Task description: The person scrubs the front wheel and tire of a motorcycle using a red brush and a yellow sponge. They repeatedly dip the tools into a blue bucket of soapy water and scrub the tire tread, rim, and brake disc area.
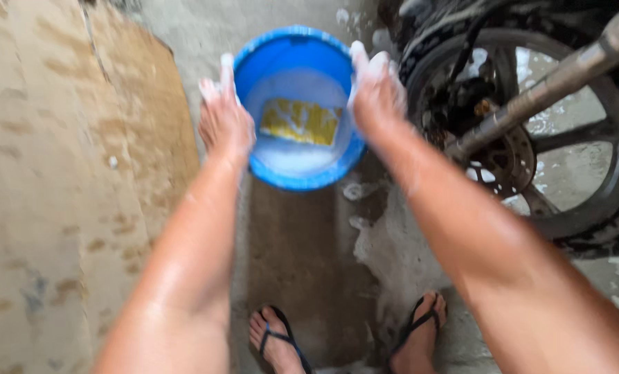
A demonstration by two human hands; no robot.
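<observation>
A blue plastic bucket is held up in front of me, tilted so I look into it. Soapy white water and a yellow sponge lie inside. My left hand presses against the bucket's left side, fingers soapy. On the bucket's right rim my right hand grips, also covered in foam. Both forearms are wet.
A motorcycle's front wheel with fork and brake disc stands at the right, flecked with suds. A stained concrete wall runs along the left. The floor is wet with foam patches. My feet in black flip-flops are below.
</observation>
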